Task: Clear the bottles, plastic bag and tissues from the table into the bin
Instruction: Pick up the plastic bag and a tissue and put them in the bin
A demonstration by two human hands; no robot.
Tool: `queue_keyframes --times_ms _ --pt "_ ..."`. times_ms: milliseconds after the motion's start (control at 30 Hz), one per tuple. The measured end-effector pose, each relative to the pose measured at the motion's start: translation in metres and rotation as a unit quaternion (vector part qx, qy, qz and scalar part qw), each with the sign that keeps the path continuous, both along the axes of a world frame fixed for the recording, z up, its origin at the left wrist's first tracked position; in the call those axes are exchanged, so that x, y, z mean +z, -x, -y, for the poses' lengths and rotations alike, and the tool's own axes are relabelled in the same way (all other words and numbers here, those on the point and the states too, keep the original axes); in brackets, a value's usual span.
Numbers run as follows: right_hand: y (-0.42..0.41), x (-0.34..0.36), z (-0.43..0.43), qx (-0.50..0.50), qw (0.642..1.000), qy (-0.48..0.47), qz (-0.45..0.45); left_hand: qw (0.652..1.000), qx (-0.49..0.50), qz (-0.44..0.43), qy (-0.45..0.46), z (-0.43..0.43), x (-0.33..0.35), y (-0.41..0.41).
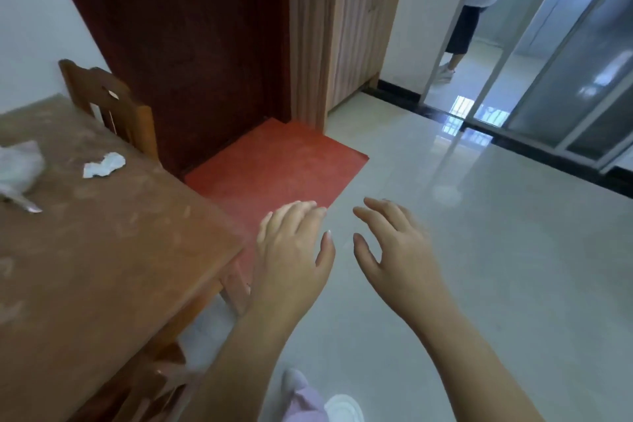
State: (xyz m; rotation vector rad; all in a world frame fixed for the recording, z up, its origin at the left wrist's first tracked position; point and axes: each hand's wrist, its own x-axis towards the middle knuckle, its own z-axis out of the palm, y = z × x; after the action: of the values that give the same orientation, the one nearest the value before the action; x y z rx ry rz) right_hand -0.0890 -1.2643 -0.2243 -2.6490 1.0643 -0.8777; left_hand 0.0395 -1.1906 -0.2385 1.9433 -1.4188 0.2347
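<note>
Tissue is lying crumpled on the wooden table, with the plastic bag beside it running off the picture's left edge. Both are sitting well apart from the left hand and right hand, which are hovering over the floor, fingers spread, holding nothing.

Empty hands beside table
</note>
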Motion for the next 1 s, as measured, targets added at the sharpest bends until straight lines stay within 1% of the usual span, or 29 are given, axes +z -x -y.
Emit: queue_keyframes --times_ms 233,400,567,667,833,1000 --pt "-0.116 0.008 0.093 0.095 0.995 -0.006 0.005 0.996 0.093 -0.002 0.004 0.068 0.006 -0.105" --pt "-0.182 -0.001 0.137 0.155 0.988 -0.029 0.005 0.988 0.15 0.03 -0.009 0.094 -0.006 -0.157" --pt "-0.251 -0.01 0.192 0.216 0.976 -0.025 -0.007 0.977 0.21 0.037 -0.018 0.137 -0.013 -0.206" --pt "-0.296 -0.015 0.232 0.265 0.964 -0.027 -0.008 0.965 0.258 0.027 -0.033 0.17 -0.013 -0.238" --pt "-0.365 -0.008 0.295 0.347 0.938 -0.024 0.003 0.944 0.327 0.021 -0.022 0.229 -0.003 -0.293" --pt "-0.428 -0.003 0.33 0.416 0.908 -0.038 0.0 0.915 0.404 -0.022 -0.014 0.248 0.002 -0.333"
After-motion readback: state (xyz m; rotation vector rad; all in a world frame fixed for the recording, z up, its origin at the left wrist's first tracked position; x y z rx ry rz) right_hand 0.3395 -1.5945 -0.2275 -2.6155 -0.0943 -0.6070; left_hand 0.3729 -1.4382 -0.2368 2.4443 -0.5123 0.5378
